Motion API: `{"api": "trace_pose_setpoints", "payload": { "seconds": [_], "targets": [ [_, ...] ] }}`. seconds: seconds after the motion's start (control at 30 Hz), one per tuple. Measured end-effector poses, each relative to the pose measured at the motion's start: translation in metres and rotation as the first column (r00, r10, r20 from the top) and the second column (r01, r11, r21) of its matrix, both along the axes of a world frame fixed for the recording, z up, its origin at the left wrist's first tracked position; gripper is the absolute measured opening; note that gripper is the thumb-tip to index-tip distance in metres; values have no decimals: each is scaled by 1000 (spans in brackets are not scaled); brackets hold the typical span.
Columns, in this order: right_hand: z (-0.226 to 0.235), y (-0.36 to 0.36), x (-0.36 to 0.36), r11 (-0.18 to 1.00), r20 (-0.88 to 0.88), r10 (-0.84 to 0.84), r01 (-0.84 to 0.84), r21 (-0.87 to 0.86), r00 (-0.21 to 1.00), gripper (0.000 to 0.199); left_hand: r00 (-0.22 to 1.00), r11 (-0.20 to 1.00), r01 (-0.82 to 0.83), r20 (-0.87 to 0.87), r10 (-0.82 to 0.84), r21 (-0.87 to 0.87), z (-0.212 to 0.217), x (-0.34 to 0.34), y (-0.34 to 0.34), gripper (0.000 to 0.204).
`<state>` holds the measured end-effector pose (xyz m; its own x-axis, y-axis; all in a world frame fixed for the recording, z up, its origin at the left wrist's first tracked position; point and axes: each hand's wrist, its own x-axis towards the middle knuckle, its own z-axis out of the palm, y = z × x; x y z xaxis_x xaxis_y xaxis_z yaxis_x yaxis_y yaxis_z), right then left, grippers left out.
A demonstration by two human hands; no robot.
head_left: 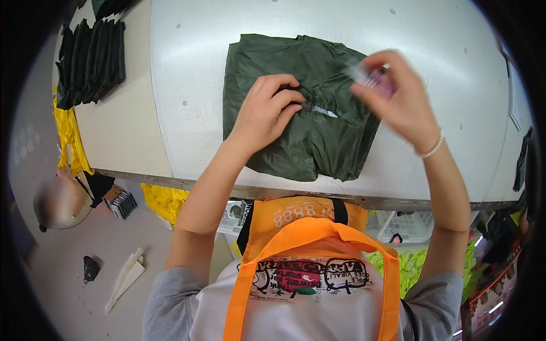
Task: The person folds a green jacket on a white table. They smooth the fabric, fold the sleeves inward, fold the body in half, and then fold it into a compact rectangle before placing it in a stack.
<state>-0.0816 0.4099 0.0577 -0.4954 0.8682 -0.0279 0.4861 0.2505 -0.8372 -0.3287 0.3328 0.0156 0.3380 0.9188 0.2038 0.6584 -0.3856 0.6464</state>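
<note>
One piece of thin, shiny dark green fabric (318,139) lies spread on the pale worktable (187,68), roughly squared, and serves as the landmark here. As far as I can judge, the work on it is partway: it lies laid out with its sides turned into a rough block, but the surface is rumpled, the lower edge is uneven, and a narrow pale patterned strip (324,111) shows through a gap near its middle. Well apart to its left stands a row of compact dark folded bundles (91,62); beside these the piece looks unfinished, so neatening and compacting seem to be left.

Left of that gap, the left hand (266,111) rests on the fabric with fingers loosely bent and their tips at its middle; whether they pinch a fold I cannot tell. Over the fabric's upper right edge, the right hand (402,94), with a white beaded bracelet (430,145) at the wrist, has thumb and fingers closed together on a small clear-and-pink item (382,85), too blurred to identify. Past the fabric's left side, yellow cloth (69,136) hangs at the table's edge.
</note>
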Motion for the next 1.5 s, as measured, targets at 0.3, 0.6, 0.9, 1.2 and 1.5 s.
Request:
{"api": "trace_pose_setpoints", "payload": {
  "seconds": [0.3,0.6,0.9,1.2,1.5],
  "targets": [
    [-18,-44,-21,883,338,206,-323,341,918,24,966,986,-42,-258,-2,-162,15,15,27,19],
    [-27,-54,-31,908,232,195,-265,325,953,24,994,879,97,81,-67,-467,10,6,49,13],
    [-39,-43,-33,887,255,252,-328,325,933,19,991,924,109,110,-73,-367,-1,2,44,14],
    [-45,-43,-31,898,234,250,-315,306,940,19,992,916,103,107,-66,-388,-1,3,45,13],
    [-52,31,3,939,-26,-176,176,295,984,24,935,943,-331,153,321,42,-6,-11,23,10]
  ]
}}
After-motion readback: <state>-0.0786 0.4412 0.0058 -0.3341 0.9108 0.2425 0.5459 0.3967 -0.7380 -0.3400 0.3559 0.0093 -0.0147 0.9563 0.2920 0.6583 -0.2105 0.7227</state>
